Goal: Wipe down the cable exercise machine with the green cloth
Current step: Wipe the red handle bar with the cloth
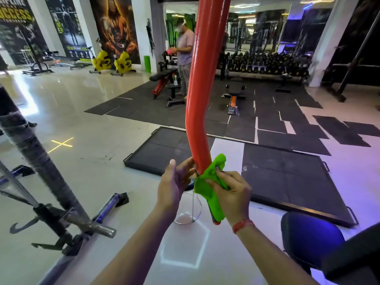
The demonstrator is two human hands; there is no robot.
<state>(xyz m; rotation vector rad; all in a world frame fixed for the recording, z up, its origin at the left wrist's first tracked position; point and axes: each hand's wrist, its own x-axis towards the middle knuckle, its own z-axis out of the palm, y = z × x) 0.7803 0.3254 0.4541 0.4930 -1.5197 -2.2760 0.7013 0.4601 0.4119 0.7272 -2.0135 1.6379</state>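
Our right hand (230, 194) nearest, red band at wrist, fingers curled, grasping green cloth (207, 186), pressing it against red bar (197, 112) near lower end. Cloth wraps bar's right side, drapes down over bar's tip. Our left hand (174, 182) just beside bar on left, fingers straight, tips touching bar, grip released. Blue padded seat (308, 239) at lower right. Black mats (287, 177) on floor behind. Another person (185, 52) stands by bench (164, 79), far back.

Bright, floor (86, 95) glare, purple cast right, edges warped, maybe slightly blurred.
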